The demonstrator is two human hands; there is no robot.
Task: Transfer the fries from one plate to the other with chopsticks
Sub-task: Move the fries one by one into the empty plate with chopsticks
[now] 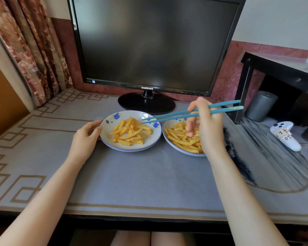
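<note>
Right hand [205, 126] grips chopsticks [181, 115]; left hand [88, 134] holds plate [103, 137].

Left hand [86, 134], right hand [205, 129] and both slim forearms [48, 189] are bare; two bare knees [132, 238] show below the grey patterned desk mat [140, 176].

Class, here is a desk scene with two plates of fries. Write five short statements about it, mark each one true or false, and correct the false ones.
1. The right hand holds the chopsticks. True.
2. The chopstick tips pinch a fry. False: the tips are bare, above the left plate.
3. The left hand holds the left plate's rim. True.
4. The right plate is empty. False: both plates hold fries.
5. The monitor shows a bright picture. False: its screen is dark.
</note>
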